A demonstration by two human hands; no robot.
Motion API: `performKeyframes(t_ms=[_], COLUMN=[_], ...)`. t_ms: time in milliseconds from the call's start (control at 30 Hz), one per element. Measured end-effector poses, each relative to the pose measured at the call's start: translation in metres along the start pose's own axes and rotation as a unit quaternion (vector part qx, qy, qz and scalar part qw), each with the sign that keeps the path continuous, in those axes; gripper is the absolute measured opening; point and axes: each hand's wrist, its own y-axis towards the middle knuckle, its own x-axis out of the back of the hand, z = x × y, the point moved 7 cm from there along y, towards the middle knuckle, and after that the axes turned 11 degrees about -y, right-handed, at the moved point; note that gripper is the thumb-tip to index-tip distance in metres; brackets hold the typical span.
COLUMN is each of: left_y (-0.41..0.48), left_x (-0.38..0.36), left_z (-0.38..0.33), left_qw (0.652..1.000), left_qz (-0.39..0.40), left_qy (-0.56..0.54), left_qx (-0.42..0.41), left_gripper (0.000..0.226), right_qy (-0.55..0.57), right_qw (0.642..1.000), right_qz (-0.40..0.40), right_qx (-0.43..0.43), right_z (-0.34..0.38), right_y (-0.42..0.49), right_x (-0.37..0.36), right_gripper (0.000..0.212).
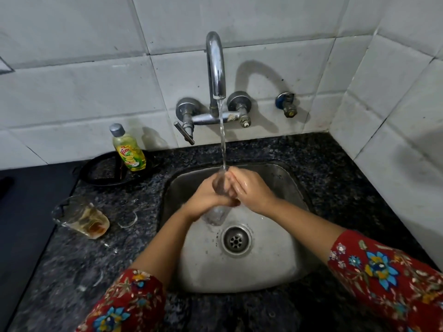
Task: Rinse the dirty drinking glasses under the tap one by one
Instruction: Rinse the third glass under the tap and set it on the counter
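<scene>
Left hand (206, 198) wraps glass (215, 215) under tap (215, 65) stream; right hand (251, 191) curls round its top. Likely slippery, fragile: grip mid-body firmly.

Sleeves (388, 279): red w/ floral print in blue, yellow & white. Bench (335, 164): black stone, grey-white specks. Sink (239, 271): dull silver-grey. Tap (215, 68): shiny chrome. Wall tiles (72, 92): white, dark grout lines, few black spots. Soap bottle (128, 149) nr back-left edge of bench: yellow-green liquid, grey cap, red/green/yellow label. Tray (105, 183) under it: black. Dirty glass (81, 218) at left edge: clear w/ amber-orange dregs. Wet glass (215, 215): clear. Valve (284, 100): blue & brass.
</scene>
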Motion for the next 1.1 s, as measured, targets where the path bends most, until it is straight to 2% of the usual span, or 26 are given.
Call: performKeyframes(t_ms=[33, 67, 100, 167, 233, 267, 300, 367, 433, 467, 500, 567, 633, 667, 700, 767, 833, 867, 900, 967, 1033, 1100], left_y=[-0.003, -0.004, -0.004, -0.003, -0.009, -0.01, -0.008, -0.003, -0.005, -0.006, -0.005, -0.004, -0.011, -0.012, -0.01, -0.004, -0.004, -0.005, -0.006, -0.008, -0.015, -0.016], left_x=[-0.004, -0.006, -0.006, -0.003, 0.001, 0.002, 0.001, -0.003, -0.005, -0.005, -0.004, 0.001, 0.004, 0.002, 0.002, 0.003, 0.002, 0.001, 0.001, 0.003, 0.004, 0.006], left_z=[0.001, 0.004, 0.007, 0.009, 0.006, 0.003, 0.001, -0.004, -0.005, -0.005, -0.005, -0.005, -0.01, -0.011, -0.012, -0.014, -0.015, -0.014, -0.014, -0.016, -0.022, -0.023], left_qw=[0.995, 0.988, 0.99, 0.998, 0.966, 0.952, 0.961, 0.997, 0.996, 0.995, 0.997, 0.994, 0.944, 0.938, 0.956, 0.994, 0.998, 0.998, 0.999, 0.99, 0.946, 0.945], left_qz=[0.068, 0.099, 0.086, -0.037, -0.187, -0.213, -0.188, -0.044, 0.071, 0.08, 0.056, -0.084, -0.221, -0.233, -0.207, -0.094, 0.01, 0.02, -0.003, -0.123, -0.219, -0.226], left_qy=[-0.075, -0.109, -0.107, -0.015, 0.173, 0.22, 0.202, 0.057, -0.051, -0.059, -0.051, 0.07, 0.243, 0.257, 0.208, 0.05, -0.062, -0.066, -0.048, 0.073, 0.238, 0.233], left_qx=[0.022, 0.042, 0.045, 0.041, 0.04, 0.02, -0.004, -0.02, 0.008, 0.02, 0.019, 0.007, 0.009, -0.001, -0.015, -0.026, -0.005, 0.005, 0.003, -0.015, -0.026, -0.037], left_gripper=[0.036, 0.031, 0.029, 0.034, 0.045, 0.048, 0.048, 0.042, 0.032, 0.029, 0.027, 0.03, 0.036, 0.034, 0.032, 0.035, 0.031, 0.028, 0.027, 0.027, 0.025, 0.022], right_qy=[0.027, 0.035, 0.02, -0.055, -0.094, -0.086, -0.066, -0.005, 0.02, 0.014, 0.003, -0.038, -0.054, -0.05, -0.047, -0.027, -0.003, -0.005, -0.015, -0.046, -0.061, -0.06], right_qw=[0.999, 0.999, 0.999, 0.996, 0.989, 0.99, 0.993, 0.999, 1.0, 1.0, 1.0, 0.997, 0.991, 0.992, 0.995, 0.999, 1.0, 1.0, 1.0, 0.997, 0.99, 0.993], right_qz=[0.006, 0.014, 0.024, 0.055, 0.081, 0.073, 0.05, 0.005, -0.008, -0.006, 0.001, 0.038, 0.066, 0.055, 0.03, -0.01, -0.007, -0.008, -0.014, -0.002, 0.032, 0.023], right_qx=[0.018, 0.025, 0.016, -0.031, -0.082, -0.09, -0.082, -0.032, 0.012, 0.016, 0.006, -0.047, -0.105, -0.106, -0.084, -0.02, 0.012, 0.007, -0.007, -0.062, -0.123, -0.098], right_z=[0.002, 0.003, 0.001, -0.005, -0.011, -0.012, -0.01, -0.001, 0.006, 0.006, 0.005, 0.0, -0.004, -0.003, 0.001, 0.01, 0.012, 0.01, 0.008, 0.006, 0.003, 0.006], right_y=[-0.005, -0.008, -0.009, -0.001, 0.005, 0.006, 0.004, -0.004, -0.012, -0.013, -0.011, 0.001, 0.01, 0.012, 0.012, 0.007, 0.002, 0.001, 0.004, 0.015, 0.022, 0.023], right_x=[0.002, 0.003, 0.0, -0.009, -0.018, -0.018, -0.016, -0.007, -0.001, -0.001, -0.001, -0.007, -0.012, -0.011, -0.009, -0.002, -0.001, -0.001, -0.002, -0.005, -0.01, -0.008], right_gripper=[0.036, 0.035, 0.033, 0.028, 0.027, 0.027, 0.027, 0.031, 0.035, 0.036, 0.034, 0.03, 0.03, 0.031, 0.032, 0.04, 0.043, 0.041, 0.039, 0.035, 0.036, 0.034])
